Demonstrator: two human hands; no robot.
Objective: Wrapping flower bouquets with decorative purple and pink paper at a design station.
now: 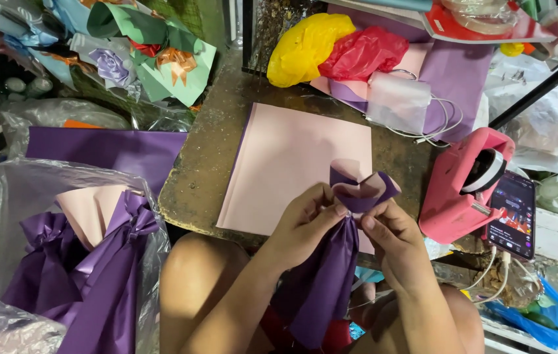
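Observation:
My left hand (303, 221) and my right hand (393, 241) together pinch a gathered sheet of purple and pink paper (327, 275). Its bunched neck sits between my fingertips, with a curled purple-pink top (362, 187) above them. The long purple tail hangs down between my knees. Under my hands lies a flat pink paper sheet (292, 164) on a worn brown table (206, 164).
A pink tape dispenser (466, 187) and a phone with a lit screen (514, 216) stand at the right. Yellow and red plastic bags (338, 49) lie at the back. A clear bag at the left holds finished purple-pink paper wraps (85, 262). Purple sheets (102, 151) lie beside it.

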